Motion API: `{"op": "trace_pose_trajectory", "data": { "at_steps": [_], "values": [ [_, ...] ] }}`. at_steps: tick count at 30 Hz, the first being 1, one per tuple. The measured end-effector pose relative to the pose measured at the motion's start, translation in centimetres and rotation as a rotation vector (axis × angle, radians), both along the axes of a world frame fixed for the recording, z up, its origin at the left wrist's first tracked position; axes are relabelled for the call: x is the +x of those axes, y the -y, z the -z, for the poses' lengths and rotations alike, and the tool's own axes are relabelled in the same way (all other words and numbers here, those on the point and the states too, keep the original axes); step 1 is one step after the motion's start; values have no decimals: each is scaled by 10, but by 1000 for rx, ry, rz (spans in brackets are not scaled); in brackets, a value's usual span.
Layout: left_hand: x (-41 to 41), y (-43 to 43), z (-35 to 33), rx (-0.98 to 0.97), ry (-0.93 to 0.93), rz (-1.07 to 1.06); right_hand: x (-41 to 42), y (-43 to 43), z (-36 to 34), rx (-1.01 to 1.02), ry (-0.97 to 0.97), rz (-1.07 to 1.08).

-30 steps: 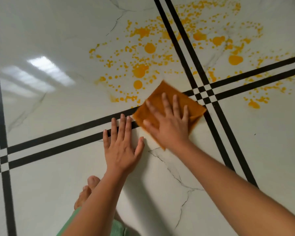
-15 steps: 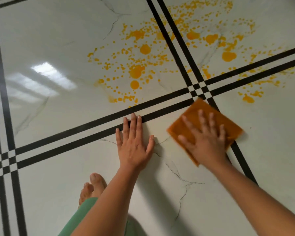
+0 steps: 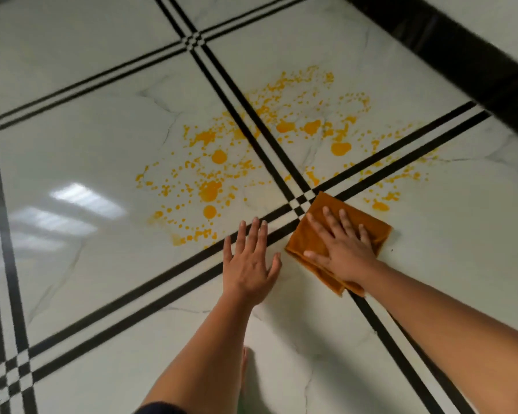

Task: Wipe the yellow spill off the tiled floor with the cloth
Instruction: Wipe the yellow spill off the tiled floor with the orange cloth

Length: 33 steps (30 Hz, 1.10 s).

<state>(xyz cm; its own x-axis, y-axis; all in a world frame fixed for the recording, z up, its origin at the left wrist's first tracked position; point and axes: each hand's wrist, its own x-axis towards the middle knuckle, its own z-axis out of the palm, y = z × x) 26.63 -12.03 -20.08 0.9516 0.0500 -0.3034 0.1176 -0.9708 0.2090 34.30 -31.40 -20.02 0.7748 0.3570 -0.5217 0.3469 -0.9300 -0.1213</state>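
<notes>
My right hand (image 3: 343,248) presses flat, fingers spread, on the folded orange cloth (image 3: 317,237), which lies on the tiled floor (image 3: 72,130) just near and right of the crossing of the black inlay lines (image 3: 302,201). The palm pins the cloth rather than gripping it; nothing is clenched. My left hand (image 3: 250,264) lies open on the bare tile just to the left of the cloth, fingers extended and reaching over the near black line, holding nothing, apparently bracing my weight.

The yellow spill (image 3: 251,153) sits beyond both hands, spread as blobs and fine droplets across the far tiles on both sides of the line that runs away from me, with a smaller scatter (image 3: 383,201) to the right of the cloth. The cloth's far corner reaches the crossing itself; the nearest droplets lie just beyond it.

As I read it, the wiping has barely bitten into the mess: nearly all the yellow looks untouched, and the cloth stands at the near edge of it. The next stroke, I judge, calls for pushing the cloth away and leftward into the thick blobs with steady downward pressure, gathering the liquid inward so it does not smear over clean tile or into the dark grooves.

A dark skirting band (image 3: 461,55) crosses the far right corner. I can read no brand, label or writing anywhere.
</notes>
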Motion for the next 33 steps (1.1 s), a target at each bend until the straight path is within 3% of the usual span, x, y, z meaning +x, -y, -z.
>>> {"op": "trace_pose_trajectory", "data": {
  "at_steps": [4, 7, 11, 15, 20, 25, 33],
  "values": [
    [46, 3, 0, 14, -61, 171, 33, 13, -6, -109, -48, -71],
    [80, -7, -7, 116, -82, 427, 37, 10, -13, -82, -98, -30],
    [115, -27, -19, 260, -69, 798, 27, -4, -18, 102, -5, 241],
    [130, -28, -11, 234, -58, 937, 18, -15, -14, 175, 159, 568],
    [131, -11, 19, 58, 113, 786, 13, -17, 11, 47, 131, 611],
    [131, 8, 31, -125, 148, 639, 10, -24, 24, -12, 220, 648],
    [147, 37, 37, -118, 206, 574, 114, 44, 33, -114, 346, 794]
  ]
}}
